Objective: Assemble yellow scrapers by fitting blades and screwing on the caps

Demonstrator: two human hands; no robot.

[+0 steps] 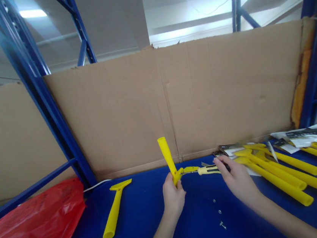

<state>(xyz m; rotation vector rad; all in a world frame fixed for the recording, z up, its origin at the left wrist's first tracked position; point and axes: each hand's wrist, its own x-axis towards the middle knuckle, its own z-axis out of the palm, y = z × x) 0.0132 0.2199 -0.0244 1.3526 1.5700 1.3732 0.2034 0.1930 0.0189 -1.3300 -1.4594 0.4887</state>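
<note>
Left hand (173, 194) grips 1 yellow handle (166, 154), right hand (236, 177) 1 screwdriver (208, 170); 2 nuts (214, 201) lie nearby.

L hand (174, 195) & R hand (238, 176) both ungloved, w/ slim fingers (219, 163) & smooth, plain backs. L wrist (171, 211) bare, ditto R wrist (257, 197). L forearm (161, 233) uncovered down to btm edge of view; R forearm (285, 213) same. Both slim, outline smooth, approx. tapered: narrowest nr. wrist, wider twd. btm edge, where view cuts them off. Nails & other fine detail too sm. to tell.
</note>
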